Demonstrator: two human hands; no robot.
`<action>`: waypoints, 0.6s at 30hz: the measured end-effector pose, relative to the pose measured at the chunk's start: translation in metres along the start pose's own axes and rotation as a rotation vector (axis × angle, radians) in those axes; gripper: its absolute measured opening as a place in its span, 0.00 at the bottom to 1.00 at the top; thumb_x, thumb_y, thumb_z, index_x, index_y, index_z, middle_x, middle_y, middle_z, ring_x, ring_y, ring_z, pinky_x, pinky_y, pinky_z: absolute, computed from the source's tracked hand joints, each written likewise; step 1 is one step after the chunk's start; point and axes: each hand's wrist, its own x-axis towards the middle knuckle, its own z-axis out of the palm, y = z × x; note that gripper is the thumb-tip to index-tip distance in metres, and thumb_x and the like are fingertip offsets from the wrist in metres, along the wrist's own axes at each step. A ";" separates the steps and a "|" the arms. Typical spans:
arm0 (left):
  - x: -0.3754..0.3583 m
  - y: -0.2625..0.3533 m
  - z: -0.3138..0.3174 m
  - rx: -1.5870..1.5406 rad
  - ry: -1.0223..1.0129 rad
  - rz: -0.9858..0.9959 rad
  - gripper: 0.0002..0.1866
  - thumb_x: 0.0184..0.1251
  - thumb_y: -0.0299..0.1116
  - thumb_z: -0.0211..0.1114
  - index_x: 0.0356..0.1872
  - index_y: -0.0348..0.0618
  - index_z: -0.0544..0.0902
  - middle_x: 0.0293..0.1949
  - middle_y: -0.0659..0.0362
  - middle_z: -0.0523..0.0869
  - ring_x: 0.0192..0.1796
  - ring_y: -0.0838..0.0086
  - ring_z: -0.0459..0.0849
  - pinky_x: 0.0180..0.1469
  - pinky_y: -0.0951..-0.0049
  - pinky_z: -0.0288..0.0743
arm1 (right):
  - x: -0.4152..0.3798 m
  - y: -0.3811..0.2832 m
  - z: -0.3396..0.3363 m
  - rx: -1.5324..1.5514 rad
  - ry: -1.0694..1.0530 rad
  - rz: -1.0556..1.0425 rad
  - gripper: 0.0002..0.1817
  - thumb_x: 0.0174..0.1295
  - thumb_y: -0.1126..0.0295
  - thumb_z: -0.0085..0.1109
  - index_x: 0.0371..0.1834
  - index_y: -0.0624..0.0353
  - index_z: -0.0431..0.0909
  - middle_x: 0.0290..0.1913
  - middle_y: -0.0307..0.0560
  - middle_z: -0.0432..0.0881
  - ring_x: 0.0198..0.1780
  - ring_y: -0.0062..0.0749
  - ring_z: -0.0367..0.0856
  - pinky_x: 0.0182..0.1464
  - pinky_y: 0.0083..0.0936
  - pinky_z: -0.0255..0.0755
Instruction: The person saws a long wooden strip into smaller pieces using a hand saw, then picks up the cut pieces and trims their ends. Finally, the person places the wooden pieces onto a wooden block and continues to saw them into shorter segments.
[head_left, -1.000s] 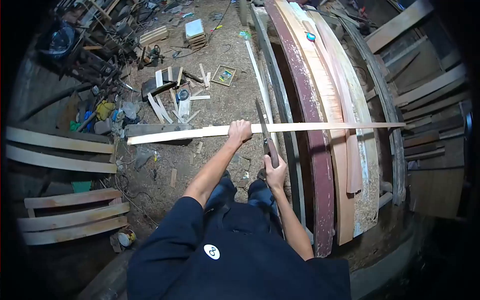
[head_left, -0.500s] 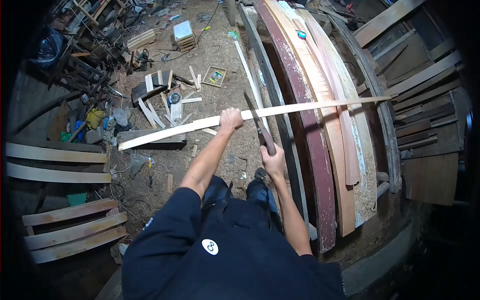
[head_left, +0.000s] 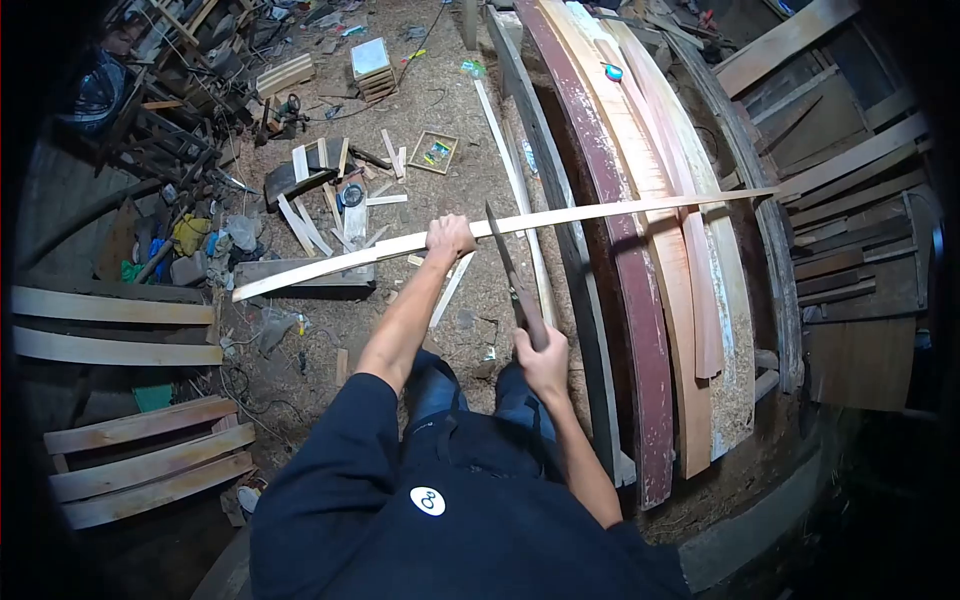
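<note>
Workshop floor [head_left: 460,120], dirt covered in sawdust and offcuts, is filling the middle of the view.

- Far left: pale curved planks [head_left: 110,310] are lying in two groups, one pair above, three more [head_left: 150,460] below, near the wearer's shoulder.
- Upper left: dark clutter of frames and tools [head_left: 170,90] is crowding the edge; short white offcuts [head_left: 320,200] are lying scattered just beside a dark block [head_left: 300,180]. A small stack of boards [head_left: 368,68] and a small framed tray [head_left: 432,152] are sitting further up the floor.
- Centre: long thin wooden strip [head_left: 620,210] is running across the view from lower left to upper right, bowing slightly, its right part lying across the big curved planks. Left hand [head_left: 450,237] is wrapping around the strip, fingers closed tight on it, arm stretched out.
- Centre right: right hand [head_left: 540,355] is gripping the dark handle of a saw [head_left: 505,265], fist closed; the blade is pointing up and away, its tip meeting the strip just to the right of the left hand.
- Below: wearer's dark top [head_left: 450,520] and blue trousers [head_left: 430,385] are showing.
- Right: long curved planks are lying side by side, a dark red one [head_left: 610,230] nearest, pale ones [head_left: 680,300] beyond it, dusted with sawdust. A small blue object [head_left: 613,72] is resting on them near the top.
- Far right: dark boards [head_left: 850,260] are stacked flat.
</note>
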 end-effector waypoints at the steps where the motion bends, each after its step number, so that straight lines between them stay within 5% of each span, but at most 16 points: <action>1: -0.001 0.000 -0.001 0.012 -0.036 0.019 0.12 0.48 0.32 0.60 0.31 0.39 0.88 0.35 0.42 0.86 0.40 0.53 0.87 0.44 0.59 0.81 | 0.005 0.003 -0.005 0.011 -0.006 -0.008 0.12 0.56 0.65 0.59 0.31 0.67 0.79 0.17 0.44 0.73 0.21 0.22 0.72 0.25 0.27 0.66; 8: -0.002 -0.010 0.001 0.001 -0.043 0.021 0.11 0.50 0.31 0.59 0.31 0.39 0.88 0.36 0.43 0.87 0.41 0.55 0.88 0.44 0.60 0.81 | 0.033 0.007 0.003 -0.035 -0.096 0.050 0.12 0.55 0.66 0.58 0.25 0.67 0.76 0.15 0.43 0.70 0.20 0.23 0.69 0.24 0.30 0.63; 10: 0.006 -0.008 -0.005 0.000 -0.016 0.005 0.11 0.51 0.32 0.60 0.31 0.39 0.88 0.36 0.43 0.87 0.41 0.55 0.88 0.44 0.60 0.81 | 0.011 0.004 -0.002 0.031 0.023 -0.098 0.11 0.55 0.67 0.58 0.27 0.67 0.77 0.15 0.43 0.71 0.20 0.23 0.70 0.24 0.29 0.63; 14: -0.010 0.004 0.006 0.040 0.001 0.075 0.12 0.51 0.35 0.63 0.33 0.40 0.88 0.36 0.45 0.87 0.40 0.56 0.88 0.44 0.61 0.81 | 0.052 -0.002 0.013 -0.041 -0.057 0.042 0.12 0.57 0.67 0.58 0.24 0.66 0.73 0.14 0.36 0.67 0.19 0.17 0.67 0.22 0.25 0.62; 18: -0.011 0.005 -0.008 0.024 -0.066 -0.006 0.13 0.48 0.37 0.67 0.33 0.40 0.88 0.36 0.46 0.87 0.42 0.57 0.88 0.45 0.61 0.81 | 0.039 -0.013 -0.003 -0.129 -0.093 -0.001 0.13 0.54 0.65 0.58 0.24 0.66 0.75 0.15 0.44 0.71 0.19 0.26 0.71 0.24 0.30 0.64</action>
